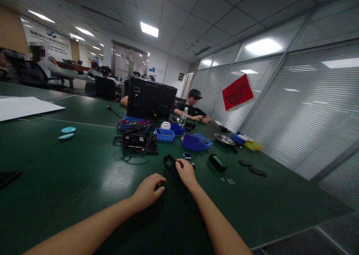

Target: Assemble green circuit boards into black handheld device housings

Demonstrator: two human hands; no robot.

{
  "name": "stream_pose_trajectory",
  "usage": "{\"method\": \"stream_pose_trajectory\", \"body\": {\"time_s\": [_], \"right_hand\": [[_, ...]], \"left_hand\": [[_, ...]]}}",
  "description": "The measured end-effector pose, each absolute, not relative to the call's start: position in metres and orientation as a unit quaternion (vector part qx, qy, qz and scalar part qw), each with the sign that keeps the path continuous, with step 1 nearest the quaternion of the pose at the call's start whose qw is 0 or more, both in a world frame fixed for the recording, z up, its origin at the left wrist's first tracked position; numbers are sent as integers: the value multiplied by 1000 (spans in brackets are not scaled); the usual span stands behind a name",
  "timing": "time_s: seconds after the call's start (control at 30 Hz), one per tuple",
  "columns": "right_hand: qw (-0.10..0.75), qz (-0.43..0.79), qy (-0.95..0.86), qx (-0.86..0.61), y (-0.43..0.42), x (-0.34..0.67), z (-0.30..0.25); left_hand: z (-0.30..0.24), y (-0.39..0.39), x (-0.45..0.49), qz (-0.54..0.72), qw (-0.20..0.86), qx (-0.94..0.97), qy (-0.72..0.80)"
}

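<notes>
My right hand (185,173) is closed over the right side of a small black open-topped case (169,161) on the green table. Its fingertips are partly hidden behind the case's edge. To the left and nearer to me, my left hand (148,189) hovers low or rests by the table, fingers loosely curled and thumb apart, with nothing visible between them. Just beyond the right hand is a small device with a screen (186,156), partly covered by the hand. Farther right lies a black case with a green panel (218,162).
Behind the case stand blue bins (165,134), a power supply with cables (135,141), a white ball (165,125) and a monitor (151,98). A metal pan (225,139) and flat black pieces (257,171) lie right. A person (193,107) sits across the table.
</notes>
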State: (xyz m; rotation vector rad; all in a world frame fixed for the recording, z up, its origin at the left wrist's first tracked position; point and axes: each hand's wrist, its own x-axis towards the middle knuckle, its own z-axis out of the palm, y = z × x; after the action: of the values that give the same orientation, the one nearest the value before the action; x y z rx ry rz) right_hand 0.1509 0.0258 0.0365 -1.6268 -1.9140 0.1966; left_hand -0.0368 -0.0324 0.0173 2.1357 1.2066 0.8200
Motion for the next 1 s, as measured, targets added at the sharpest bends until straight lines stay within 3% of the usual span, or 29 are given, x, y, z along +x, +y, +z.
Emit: {"method": "stream_pose_trajectory", "body": {"time_s": [0.3, 0.47, 0.63, 0.77, 0.87, 1.0], "right_hand": [[251, 99, -722, -637, 17, 149, 46], [224, 106, -762, -598, 10, 140, 46], [300, 214, -792, -486, 14, 148, 51], [380, 96, -691, -608, 32, 174, 51], [305, -6, -630, -714, 42, 193, 47], [159, -6, -616, -771, 46, 198, 39]], "left_hand": [[16, -27, -40, 380, 280, 740, 480], [11, -15, -46, 425, 223, 701, 527], [9, -8, -49, 387, 187, 739, 520], [8, -8, -49, 347, 229, 748, 518], [8, -9, -50, 343, 245, 739, 525], [9, -10, -49, 354, 243, 736, 524]]}}
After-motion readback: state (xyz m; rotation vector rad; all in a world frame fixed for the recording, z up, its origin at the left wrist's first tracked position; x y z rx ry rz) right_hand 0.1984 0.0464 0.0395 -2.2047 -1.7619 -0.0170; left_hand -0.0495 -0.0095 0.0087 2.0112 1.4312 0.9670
